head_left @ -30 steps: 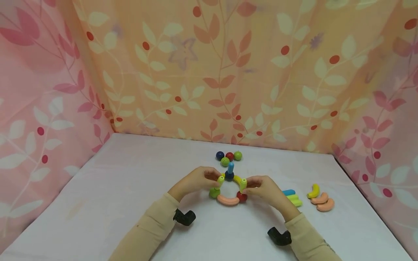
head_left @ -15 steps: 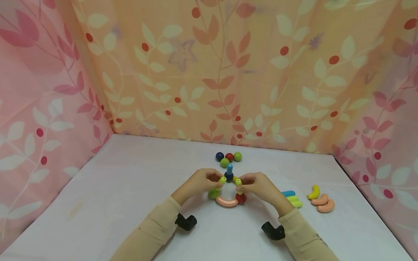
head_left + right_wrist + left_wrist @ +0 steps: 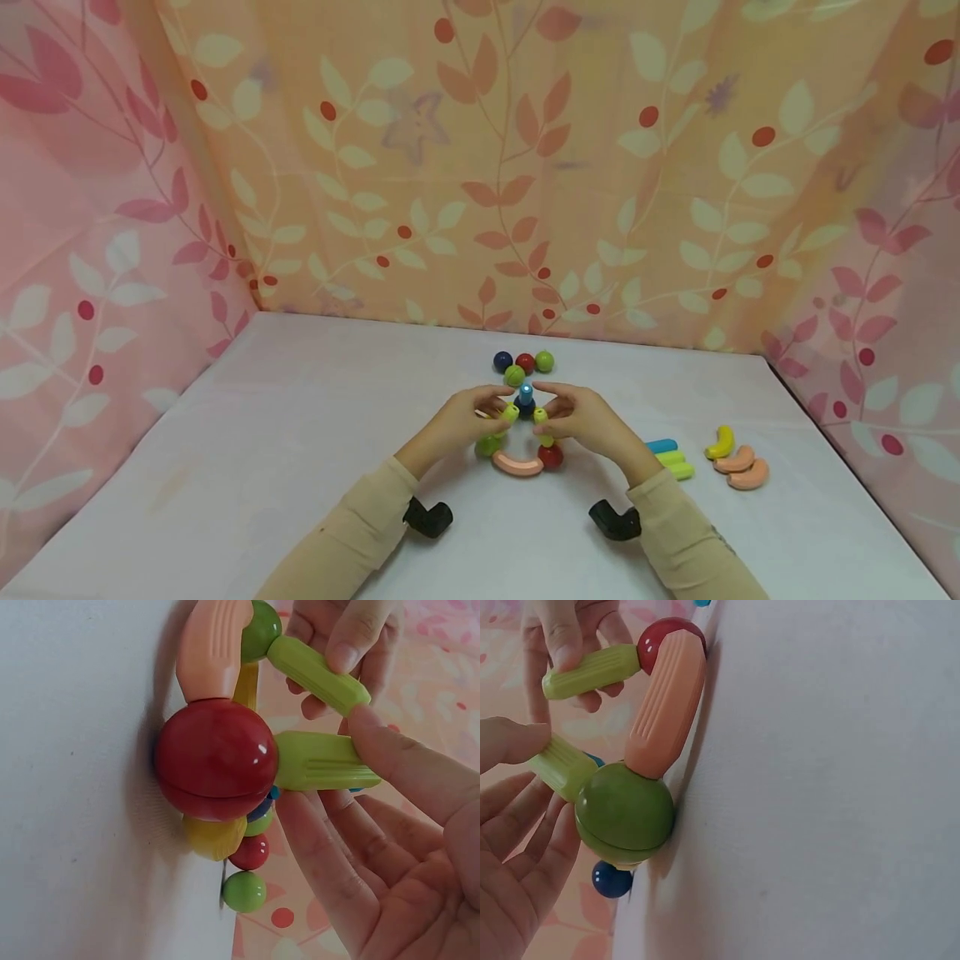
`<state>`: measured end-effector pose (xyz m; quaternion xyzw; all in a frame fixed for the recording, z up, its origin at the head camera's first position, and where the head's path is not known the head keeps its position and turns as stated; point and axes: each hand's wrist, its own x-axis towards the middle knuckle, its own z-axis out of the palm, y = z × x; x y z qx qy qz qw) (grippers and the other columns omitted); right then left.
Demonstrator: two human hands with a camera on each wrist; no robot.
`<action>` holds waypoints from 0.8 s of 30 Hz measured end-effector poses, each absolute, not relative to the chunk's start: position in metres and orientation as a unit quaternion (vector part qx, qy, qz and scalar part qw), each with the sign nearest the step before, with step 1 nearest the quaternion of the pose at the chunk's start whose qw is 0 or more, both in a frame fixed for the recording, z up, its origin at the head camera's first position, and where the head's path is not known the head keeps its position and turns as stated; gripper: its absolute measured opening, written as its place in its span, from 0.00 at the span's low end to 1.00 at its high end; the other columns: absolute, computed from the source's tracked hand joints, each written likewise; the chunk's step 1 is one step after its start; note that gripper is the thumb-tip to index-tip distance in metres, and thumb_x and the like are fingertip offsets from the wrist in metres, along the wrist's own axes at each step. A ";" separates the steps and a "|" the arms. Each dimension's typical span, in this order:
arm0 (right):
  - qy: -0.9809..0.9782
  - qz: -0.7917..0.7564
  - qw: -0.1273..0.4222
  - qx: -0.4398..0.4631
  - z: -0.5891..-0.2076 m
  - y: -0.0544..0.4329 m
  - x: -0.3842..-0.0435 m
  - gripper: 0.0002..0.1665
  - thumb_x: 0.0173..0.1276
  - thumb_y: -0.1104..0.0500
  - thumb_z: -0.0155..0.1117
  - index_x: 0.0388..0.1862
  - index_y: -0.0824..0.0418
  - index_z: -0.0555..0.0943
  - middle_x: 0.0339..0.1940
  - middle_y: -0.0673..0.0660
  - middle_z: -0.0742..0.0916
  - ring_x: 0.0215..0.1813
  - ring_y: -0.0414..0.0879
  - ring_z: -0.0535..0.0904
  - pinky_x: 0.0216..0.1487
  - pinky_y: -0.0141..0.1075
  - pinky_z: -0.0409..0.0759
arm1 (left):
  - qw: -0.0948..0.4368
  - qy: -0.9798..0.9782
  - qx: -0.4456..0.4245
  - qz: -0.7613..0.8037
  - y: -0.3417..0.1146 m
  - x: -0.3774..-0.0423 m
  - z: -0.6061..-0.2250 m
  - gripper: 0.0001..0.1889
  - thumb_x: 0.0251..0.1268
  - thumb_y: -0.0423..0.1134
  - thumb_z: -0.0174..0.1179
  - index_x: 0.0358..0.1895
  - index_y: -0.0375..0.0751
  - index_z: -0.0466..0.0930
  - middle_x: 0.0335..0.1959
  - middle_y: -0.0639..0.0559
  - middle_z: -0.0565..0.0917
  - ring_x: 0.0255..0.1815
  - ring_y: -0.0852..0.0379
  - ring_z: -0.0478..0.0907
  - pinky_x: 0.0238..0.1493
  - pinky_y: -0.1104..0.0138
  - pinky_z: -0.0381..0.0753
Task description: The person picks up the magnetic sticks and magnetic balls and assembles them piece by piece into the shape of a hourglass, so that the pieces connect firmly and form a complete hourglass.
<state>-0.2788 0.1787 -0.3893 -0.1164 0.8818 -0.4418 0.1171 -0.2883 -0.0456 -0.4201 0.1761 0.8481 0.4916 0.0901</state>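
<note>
left hand [image 3: 463,415] is grasping: thumb and fingers pinch the upper part of the left green stick [image 3: 564,768], foot of it on the green ball [image 3: 624,812] just below the fingertips. right hand [image 3: 590,422] same deal: thumb at the free end of the right green stick [image 3: 322,761], a finger under it near the red ball [image 3: 215,757]. both sticks lean inward, tops near each other between the two thumbs.

my read: gripping high keeps fingers off the ball joints and gives leverage on tilt, both sides at once. can't tell how the joints hold.

peach curve [image 3: 517,465] bridges green and red balls on the person's side of the fingertips, so it likely sets their spacing. yellow curve [image 3: 215,836] runs off the red ball below the right fingers, mostly masked in the head view. navy ball [image 3: 524,409] sits between the hands, beyond the pinched sticks, blue stick [image 3: 527,394] standing on it. fingers spread close around that stick; contact unclear.

spares look sorted by kind, probably for easy picking: loose balls [image 3: 514,377] just beyond the fingertips, loose sticks [image 3: 670,457] right of the right fingers, loose curves [image 3: 747,474] farther right.
</note>
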 end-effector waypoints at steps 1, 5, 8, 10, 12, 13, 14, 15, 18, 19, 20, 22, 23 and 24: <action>0.882 -0.441 0.115 -0.120 -0.390 0.178 -0.279 0.39 0.61 0.59 0.74 0.72 0.59 0.71 0.43 0.58 0.87 0.38 0.43 0.84 0.45 0.39 0.88 | 0.089 0.848 0.179 0.490 -0.045 -0.289 -0.421 0.26 0.63 0.41 0.68 0.65 0.48 0.77 0.49 0.49 0.85 0.54 0.51 0.80 0.55 0.57 0.82; 0.885 -0.437 0.104 -0.125 -0.391 0.175 -0.281 0.39 0.61 0.60 0.74 0.71 0.59 0.72 0.42 0.58 0.88 0.38 0.43 0.84 0.43 0.38 0.88 | 0.091 0.850 0.179 0.487 -0.042 -0.289 -0.423 0.27 0.64 0.41 0.67 0.68 0.50 0.74 0.49 0.50 0.85 0.54 0.51 0.79 0.55 0.57 0.82; 0.886 -0.436 0.095 -0.124 -0.392 0.173 -0.281 0.38 0.60 0.60 0.75 0.70 0.59 0.73 0.42 0.58 0.88 0.38 0.43 0.84 0.42 0.38 0.88 | 0.092 0.850 0.180 0.486 -0.040 -0.289 -0.424 0.28 0.65 0.40 0.66 0.69 0.52 0.73 0.48 0.51 0.85 0.54 0.51 0.79 0.55 0.58 0.82; 0.887 -0.436 0.088 -0.120 -0.393 0.172 -0.280 0.37 0.60 0.60 0.75 0.69 0.58 0.75 0.41 0.57 0.88 0.38 0.43 0.84 0.41 0.38 0.88 | 0.089 0.851 0.184 0.484 -0.039 -0.289 -0.424 0.27 0.65 0.39 0.66 0.67 0.51 0.75 0.47 0.51 0.85 0.53 0.52 0.79 0.55 0.57 0.82; 0.891 -0.430 0.079 -0.126 -0.394 0.173 -0.280 0.35 0.60 0.60 0.75 0.67 0.59 0.76 0.41 0.57 0.88 0.38 0.43 0.83 0.40 0.37 0.87 | 0.087 0.850 0.187 0.485 -0.039 -0.289 -0.423 0.25 0.65 0.39 0.66 0.66 0.51 0.77 0.47 0.51 0.86 0.52 0.52 0.80 0.56 0.57 0.82; 0.892 -0.428 0.074 -0.127 -0.394 0.173 -0.279 0.33 0.60 0.60 0.75 0.66 0.60 0.77 0.41 0.57 0.89 0.38 0.43 0.83 0.39 0.36 0.87 | 0.085 0.850 0.187 0.485 -0.038 -0.288 -0.422 0.24 0.65 0.39 0.66 0.65 0.51 0.78 0.46 0.51 0.86 0.52 0.53 0.80 0.56 0.57 0.82; 0.893 -0.426 0.069 -0.128 -0.394 0.173 -0.279 0.32 0.60 0.61 0.75 0.64 0.60 0.78 0.41 0.57 0.89 0.38 0.42 0.83 0.39 0.36 0.87 | 0.082 0.849 0.189 0.486 -0.038 -0.288 -0.422 0.22 0.65 0.38 0.66 0.63 0.49 0.79 0.46 0.51 0.86 0.51 0.53 0.80 0.56 0.57 0.82; 0.893 -0.426 0.066 -0.127 -0.395 0.173 -0.279 0.31 0.60 0.60 0.75 0.63 0.60 0.79 0.41 0.57 0.89 0.39 0.42 0.83 0.39 0.35 0.86 | 0.078 0.849 0.192 0.486 -0.038 -0.288 -0.422 0.21 0.65 0.38 0.66 0.62 0.48 0.80 0.46 0.50 0.86 0.51 0.53 0.80 0.56 0.57 0.82; 0.893 -0.428 0.061 -0.124 -0.396 0.173 -0.279 0.27 0.60 0.60 0.75 0.59 0.59 0.82 0.41 0.56 0.89 0.40 0.43 0.84 0.38 0.34 0.84 | 0.076 0.847 0.190 0.491 -0.038 -0.287 -0.421 0.18 0.65 0.38 0.66 0.58 0.46 0.82 0.45 0.50 0.86 0.49 0.54 0.80 0.55 0.59 0.82; 0.893 -0.428 0.061 -0.122 -0.396 0.173 -0.279 0.26 0.59 0.60 0.75 0.58 0.59 0.82 0.41 0.56 0.89 0.40 0.43 0.84 0.37 0.34 0.84 | 0.077 0.847 0.188 0.492 -0.038 -0.287 -0.422 0.17 0.65 0.38 0.66 0.57 0.46 0.83 0.45 0.51 0.86 0.48 0.55 0.80 0.54 0.59 0.82; 0.893 -0.429 0.060 -0.122 -0.396 0.173 -0.279 0.26 0.59 0.59 0.76 0.57 0.59 0.83 0.41 0.56 0.90 0.41 0.43 0.84 0.37 0.34 0.84 | 0.077 0.847 0.188 0.491 -0.038 -0.287 -0.422 0.16 0.65 0.38 0.66 0.55 0.46 0.84 0.45 0.51 0.86 0.48 0.55 0.80 0.54 0.59 0.83; 0.893 -0.429 0.060 -0.119 -0.397 0.172 -0.279 0.26 0.59 0.59 0.76 0.57 0.59 0.83 0.41 0.55 0.90 0.41 0.43 0.84 0.38 0.34 0.84 | 0.083 0.846 0.181 0.495 -0.038 -0.288 -0.423 0.14 0.65 0.38 0.66 0.54 0.47 0.84 0.44 0.52 0.86 0.48 0.56 0.80 0.55 0.59 0.82; 0.894 -0.428 0.059 -0.120 -0.397 0.172 -0.278 0.26 0.59 0.59 0.76 0.57 0.59 0.83 0.41 0.55 0.90 0.42 0.44 0.84 0.38 0.34 0.84 | 0.083 0.846 0.182 0.495 -0.038 -0.288 -0.423 0.14 0.65 0.38 0.66 0.53 0.46 0.85 0.44 0.52 0.86 0.48 0.57 0.80 0.55 0.59 0.82; 0.894 -0.427 0.057 -0.121 -0.397 0.172 -0.279 0.26 0.59 0.59 0.76 0.57 0.59 0.83 0.41 0.55 0.90 0.42 0.44 0.85 0.38 0.34 0.84 | 0.083 0.845 0.183 0.495 -0.038 -0.289 -0.424 0.13 0.65 0.38 0.67 0.52 0.46 0.85 0.44 0.53 0.86 0.48 0.57 0.80 0.55 0.58 0.82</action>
